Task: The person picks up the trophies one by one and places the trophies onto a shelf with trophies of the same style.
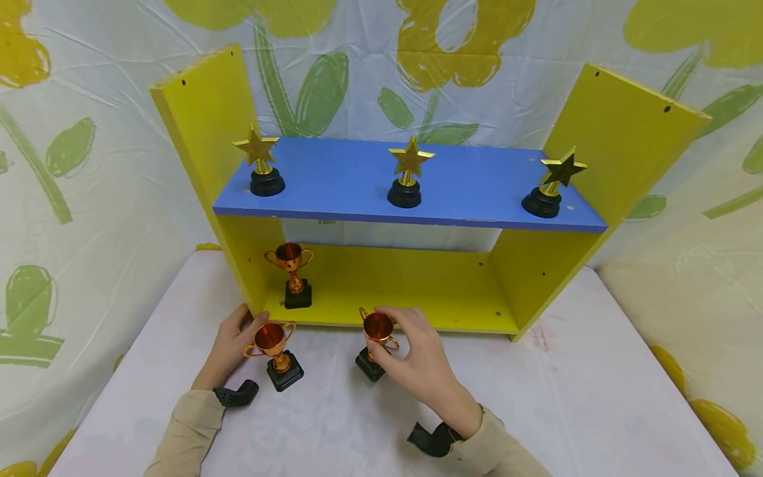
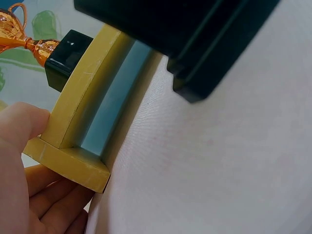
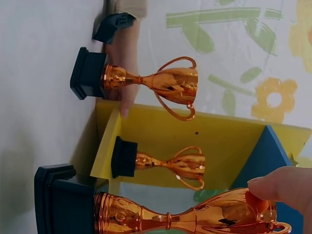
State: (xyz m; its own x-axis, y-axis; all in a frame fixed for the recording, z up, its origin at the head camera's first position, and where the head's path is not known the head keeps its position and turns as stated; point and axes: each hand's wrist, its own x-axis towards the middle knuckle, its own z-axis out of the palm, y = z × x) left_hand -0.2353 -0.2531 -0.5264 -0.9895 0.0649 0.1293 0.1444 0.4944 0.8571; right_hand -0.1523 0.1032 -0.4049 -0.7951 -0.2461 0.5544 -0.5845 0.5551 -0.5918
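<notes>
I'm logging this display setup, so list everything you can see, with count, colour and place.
Gold star trophies on round black bases: three, on the blue shelf board, at left, middle and right.
Copper cup trophies on square black bases: three; one inside the lower yellow shelf at left, two on the table in front, left and right.
Yellow wooden shelf unit with blue middle board: one, at the table's back.
White cloth-covered table: one.
Floral sheet backdrop: one, behind.
Left hand: grips the shelf unit's front corner.
Right hand: pinches the right cup trophy.
</notes>
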